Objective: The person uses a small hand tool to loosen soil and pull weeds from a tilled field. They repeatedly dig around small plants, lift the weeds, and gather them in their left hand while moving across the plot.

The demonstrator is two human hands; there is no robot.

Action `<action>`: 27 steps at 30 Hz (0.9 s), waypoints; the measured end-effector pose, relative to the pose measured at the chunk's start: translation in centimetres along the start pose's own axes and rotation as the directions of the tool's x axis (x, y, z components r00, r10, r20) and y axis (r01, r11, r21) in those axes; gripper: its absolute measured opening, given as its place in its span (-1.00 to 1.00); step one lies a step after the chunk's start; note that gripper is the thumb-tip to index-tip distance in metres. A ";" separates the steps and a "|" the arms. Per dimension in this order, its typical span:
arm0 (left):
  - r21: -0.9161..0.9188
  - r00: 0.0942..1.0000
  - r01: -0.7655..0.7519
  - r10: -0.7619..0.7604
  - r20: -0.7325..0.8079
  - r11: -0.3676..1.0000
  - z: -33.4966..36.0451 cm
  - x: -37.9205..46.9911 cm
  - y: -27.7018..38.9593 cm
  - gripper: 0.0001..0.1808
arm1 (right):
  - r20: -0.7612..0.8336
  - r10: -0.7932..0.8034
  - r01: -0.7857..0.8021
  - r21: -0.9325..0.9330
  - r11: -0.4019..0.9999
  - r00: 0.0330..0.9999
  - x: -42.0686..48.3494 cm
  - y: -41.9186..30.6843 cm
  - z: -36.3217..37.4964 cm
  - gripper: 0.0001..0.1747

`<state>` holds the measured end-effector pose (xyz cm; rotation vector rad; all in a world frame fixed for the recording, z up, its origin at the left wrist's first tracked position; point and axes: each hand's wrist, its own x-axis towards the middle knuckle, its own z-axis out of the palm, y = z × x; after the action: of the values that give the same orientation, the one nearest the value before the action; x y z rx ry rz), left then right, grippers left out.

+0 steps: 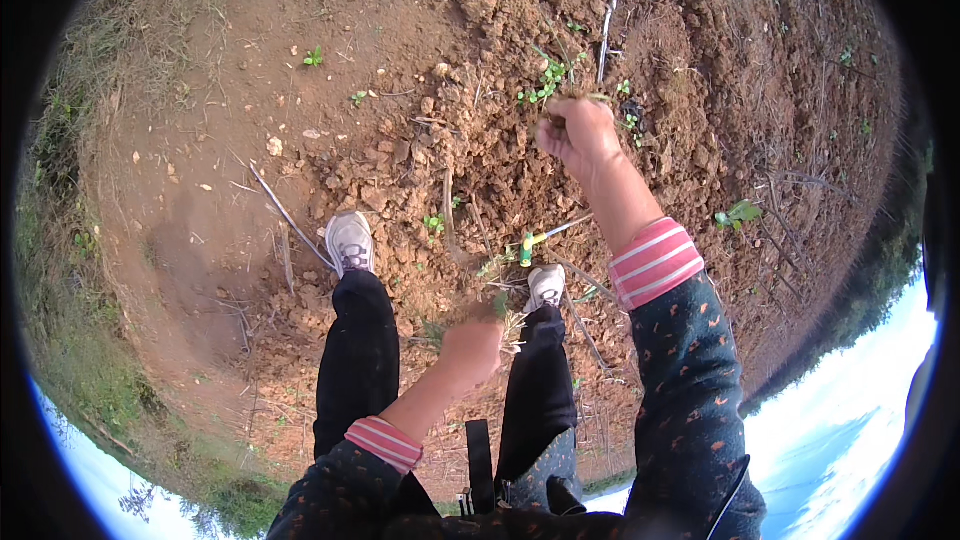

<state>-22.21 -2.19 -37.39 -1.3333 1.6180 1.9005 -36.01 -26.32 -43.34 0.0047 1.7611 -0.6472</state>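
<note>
My left hand (471,355) is closed around a bunch of pulled weeds (513,331), roots and dry stems sticking out to its right, just before my right shoe. Farther ahead and to the right, my right hand (576,131) is closed on a small tuft of plant matter (592,97) over the broken soil. Small leafy weeds (553,75) grow right beyond its fingers. A hand tool with a green and yellow handle (528,248) and a thin metal shaft lies on the soil between the two hands, near the tip of my right shoe (546,285).
Clods of reddish soil (375,165) surround my feet. A long dry stick (289,216) lies by my left shoe (350,242). Another stick (606,37) lies beyond my right hand. A broad-leaved plant (739,214) stands at the right, and grass (75,262) borders the left side.
</note>
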 end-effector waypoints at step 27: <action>0.034 1.000 -0.009 0.009 -0.017 0.999 3.4 0.9 -0.6 -0.87 | -0.062 -0.095 -0.013 -0.894 0.447 0.994 3.1 27.5 -16.8 -0.53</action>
<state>-23.77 0.72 -38.70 -1.3345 1.6598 1.8634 -42.78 3.04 -55.19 -0.7713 2.0188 0.3627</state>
